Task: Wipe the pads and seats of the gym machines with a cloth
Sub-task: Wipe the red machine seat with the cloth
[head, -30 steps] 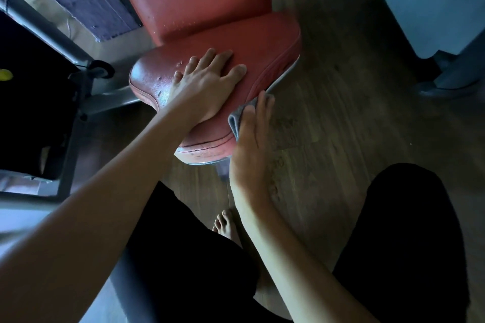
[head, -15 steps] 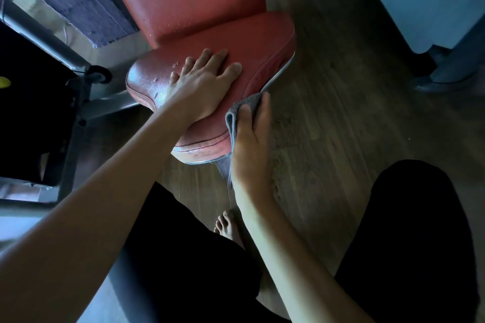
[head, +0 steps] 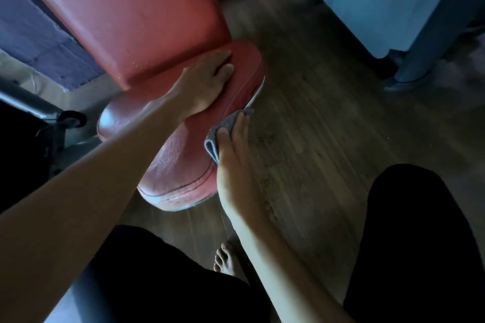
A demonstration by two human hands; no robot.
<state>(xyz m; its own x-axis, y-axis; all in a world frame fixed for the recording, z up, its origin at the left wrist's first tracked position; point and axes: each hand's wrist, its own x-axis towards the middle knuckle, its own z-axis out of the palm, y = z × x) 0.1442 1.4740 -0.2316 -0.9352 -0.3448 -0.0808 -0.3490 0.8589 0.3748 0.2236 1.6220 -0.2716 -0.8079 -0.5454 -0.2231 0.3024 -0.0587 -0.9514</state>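
Seat (head: pixel 178 165), red, padded. Cloth (head: pixel 225 123), grey, folded: against the seat's right side edge, under the fingers (head: pixel 242 128) of the right hand (head: pixel 233 162), one corner showing past the fingertips. Right hand: fingers straight and together, pressing the cloth to the seat. Left hand (head: pixel 207 81): flat on the seat's top, fingers extended, holding nothing, touching the base of the red back pad (head: pixel 136 16)

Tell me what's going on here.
A person is wiping the red seat of a gym machine. The left hand lies flat on top of the seat, just in front of the upright back pad. The right hand presses a folded grey cloth against the seat's right side edge, fingers straight.
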